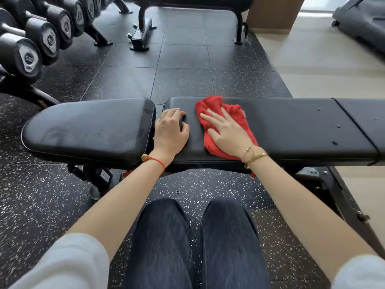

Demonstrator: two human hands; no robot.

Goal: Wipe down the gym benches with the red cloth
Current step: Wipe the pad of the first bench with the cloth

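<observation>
A black padded gym bench (291,130) runs across the view in front of my knees, with a separate seat pad (89,128) on its left. The red cloth (233,115) lies crumpled on the long pad near its left end. My right hand (227,132) presses flat on the cloth with straight, spread fingers. My left hand (170,132) rests on the left end of the long pad, its fingers curled over the edge by the gap between the pads. A few water drops (335,134) sit on the pad further right.
A rack of dumbbells (35,42) lines the upper left. A second black bench (187,9) stands at the far side across speckled rubber floor tiles. A treadmill (362,21) sits at the upper right on pale flooring. The near bench's metal frame (352,205) slants down at right.
</observation>
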